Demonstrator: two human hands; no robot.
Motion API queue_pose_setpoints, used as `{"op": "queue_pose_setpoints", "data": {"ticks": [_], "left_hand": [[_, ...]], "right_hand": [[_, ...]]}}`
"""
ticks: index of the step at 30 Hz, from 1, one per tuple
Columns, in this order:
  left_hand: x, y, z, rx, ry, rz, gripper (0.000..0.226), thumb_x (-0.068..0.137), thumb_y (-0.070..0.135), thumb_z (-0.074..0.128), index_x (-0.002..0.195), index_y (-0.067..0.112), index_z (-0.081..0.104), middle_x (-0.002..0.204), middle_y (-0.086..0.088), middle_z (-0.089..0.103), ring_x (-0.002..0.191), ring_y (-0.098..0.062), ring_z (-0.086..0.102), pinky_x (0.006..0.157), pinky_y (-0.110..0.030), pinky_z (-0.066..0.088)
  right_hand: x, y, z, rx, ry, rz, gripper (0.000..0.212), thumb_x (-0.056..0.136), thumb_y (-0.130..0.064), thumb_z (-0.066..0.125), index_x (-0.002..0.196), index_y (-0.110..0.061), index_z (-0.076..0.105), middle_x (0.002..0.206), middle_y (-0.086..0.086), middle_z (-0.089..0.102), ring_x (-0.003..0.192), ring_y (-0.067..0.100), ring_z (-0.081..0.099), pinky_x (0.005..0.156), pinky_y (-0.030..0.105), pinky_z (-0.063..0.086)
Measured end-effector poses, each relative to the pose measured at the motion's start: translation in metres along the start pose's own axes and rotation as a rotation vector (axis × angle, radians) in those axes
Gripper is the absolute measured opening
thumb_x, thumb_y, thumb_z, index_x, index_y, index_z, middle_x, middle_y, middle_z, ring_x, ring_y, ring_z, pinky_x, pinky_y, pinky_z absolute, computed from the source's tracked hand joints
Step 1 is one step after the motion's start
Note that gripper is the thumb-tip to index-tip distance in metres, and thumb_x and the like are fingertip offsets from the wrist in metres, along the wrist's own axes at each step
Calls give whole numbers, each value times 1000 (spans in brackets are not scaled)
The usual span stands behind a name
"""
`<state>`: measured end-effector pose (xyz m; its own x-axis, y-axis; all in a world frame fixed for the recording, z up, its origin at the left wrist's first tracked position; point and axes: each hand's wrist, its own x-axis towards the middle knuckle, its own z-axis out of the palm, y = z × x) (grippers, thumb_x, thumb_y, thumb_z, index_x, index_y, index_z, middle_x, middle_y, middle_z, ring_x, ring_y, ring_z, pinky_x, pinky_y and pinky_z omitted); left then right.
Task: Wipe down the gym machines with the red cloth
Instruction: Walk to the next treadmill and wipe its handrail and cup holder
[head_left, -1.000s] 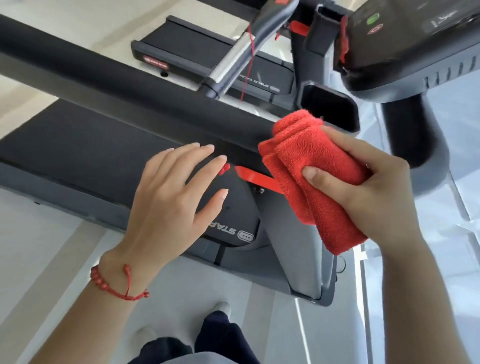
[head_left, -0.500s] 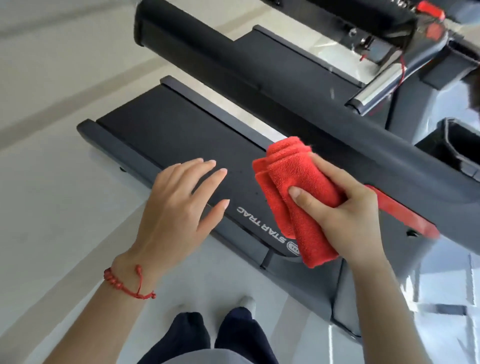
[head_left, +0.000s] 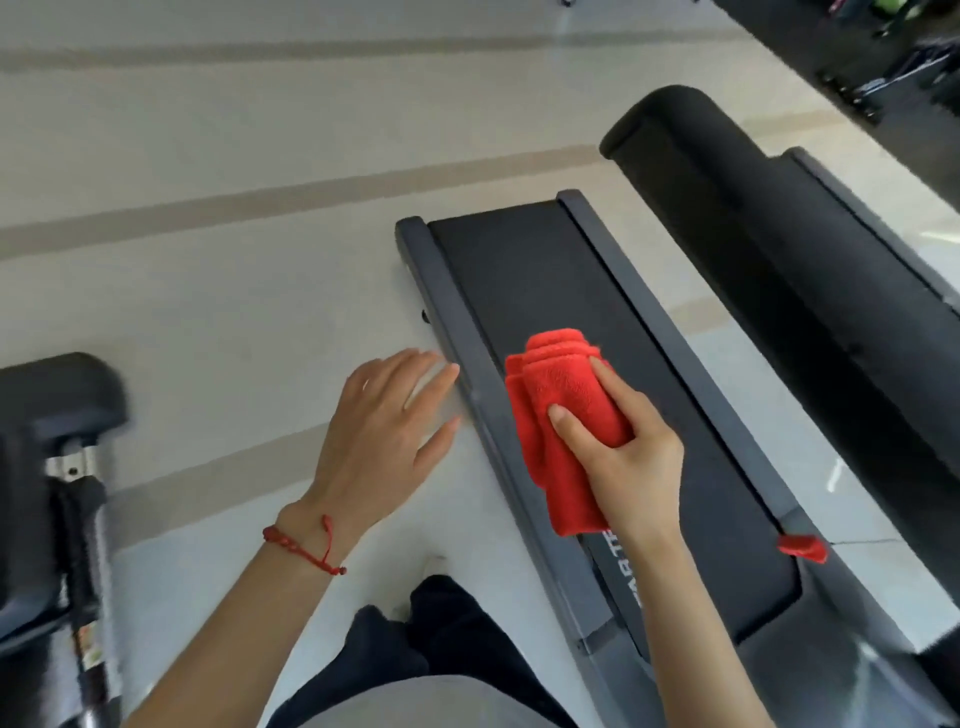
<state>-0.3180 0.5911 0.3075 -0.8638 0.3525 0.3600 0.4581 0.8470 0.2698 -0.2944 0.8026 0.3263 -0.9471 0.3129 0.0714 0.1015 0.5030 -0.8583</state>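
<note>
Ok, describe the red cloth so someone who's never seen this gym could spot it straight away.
Find the treadmill with the long black belt running up the middle of the view. Above its near half, the right hand holds the red cloth: a folded, fluffy towel, far larger than the small red clip further right.

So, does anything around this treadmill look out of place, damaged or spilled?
Nothing stands out. The treadmill belt looks flat and clean, with no spill on the floor. The right hand holds the folded red cloth; the left hand is open and empty.
</note>
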Motion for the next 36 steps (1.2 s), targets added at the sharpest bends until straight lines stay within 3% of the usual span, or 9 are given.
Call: {"op": "queue_pose_setpoints", "data": {"ticks": [6, 10, 12, 17, 22, 31, 36], "left_hand": [[2, -31, 22, 110, -54, -178, 45, 87, 30, 42, 119, 4, 59, 123, -18, 59, 113, -35, 56, 92, -50, 44], [-2, -56, 30, 96, -99, -314, 47, 88, 31, 39, 121, 3, 57, 125, -19, 57, 115, -36, 54, 93, -52, 45], [-2, -71, 33, 100, -113, -364, 48, 87, 32, 39, 120, 2, 58, 125, -20, 57, 115, -37, 54, 92, -53, 45], [7, -119, 35, 97, -140, -435, 50, 86, 33, 38, 118, 1, 59, 123, -21, 58, 114, -38, 54, 91, -54, 46], [19, -186, 33, 82, -144, -476, 50, 86, 34, 38, 118, 1, 59, 123, -20, 58, 115, -37, 54, 91, -54, 46], [52, -305, 18, 66, -168, -513, 51, 86, 33, 36, 120, 1, 58, 123, -20, 58, 114, -37, 55, 90, -54, 47], [78, -353, 20, 65, -175, -533, 52, 87, 34, 35, 120, 1, 57, 125, -21, 57, 115, -37, 54, 91, -53, 47]], "right_hand": [[47, 11, 52, 68, -174, -20, 55, 71, -37, 76, 120, -44, 53, 94, -30, 53, 89, -20, 51, 74, 1, 39], [67, 12, 84, 71, -273, -13, 54, 73, -37, 74, 121, -45, 52, 96, -33, 50, 88, -16, 52, 75, 7, 39], [77, 11, 102, 68, -306, -7, 54, 73, -37, 73, 123, -43, 52, 98, -26, 52, 87, -10, 53, 76, 12, 39], [104, 3, 154, 45, -348, -3, 55, 76, -36, 72, 126, -38, 51, 99, -18, 52, 86, -4, 53, 72, 10, 38], [133, -16, 217, 17, -347, -15, 55, 77, -37, 70, 128, -34, 50, 104, -13, 54, 90, 8, 55, 79, 25, 47], [183, -63, 322, 9, -311, 0, 56, 77, -39, 70, 129, -34, 49, 104, -13, 51, 86, 7, 55, 78, 29, 51], [220, -79, 359, 21, -304, -17, 56, 77, -39, 70, 129, -34, 49, 100, -19, 50, 83, -2, 53, 70, 19, 45]]}}
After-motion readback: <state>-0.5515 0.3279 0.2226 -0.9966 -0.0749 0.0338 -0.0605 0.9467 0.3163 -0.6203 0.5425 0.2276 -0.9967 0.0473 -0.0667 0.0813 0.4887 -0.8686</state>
